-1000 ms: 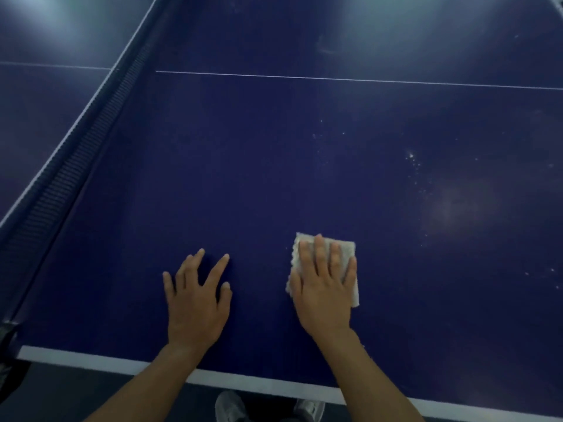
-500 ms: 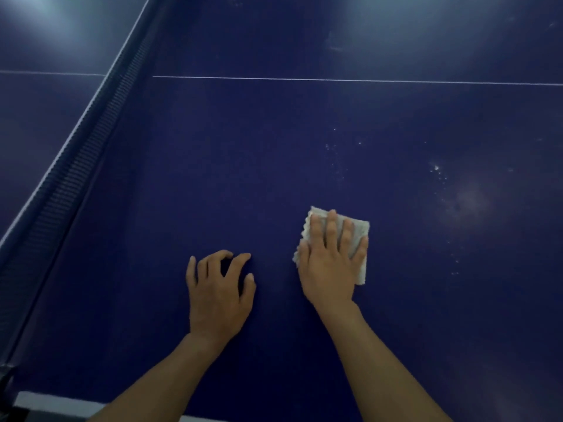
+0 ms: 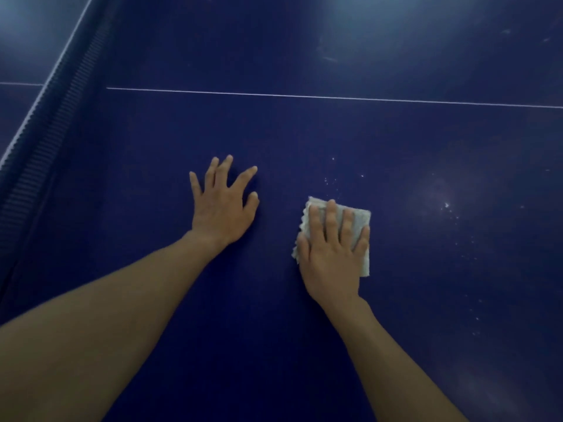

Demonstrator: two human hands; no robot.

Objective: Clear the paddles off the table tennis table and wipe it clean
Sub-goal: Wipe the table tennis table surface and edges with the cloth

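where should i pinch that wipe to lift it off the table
Pinch the far right corner of the wipe, left bare by the right hand. It lies flat on the table, so come from above and nip that free edge.

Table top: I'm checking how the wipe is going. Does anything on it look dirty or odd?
Yes. White specks and a pale hazy smudge mark the blue table just beyond and to the right of the cloth under the right hand. That patch looks unwiped.
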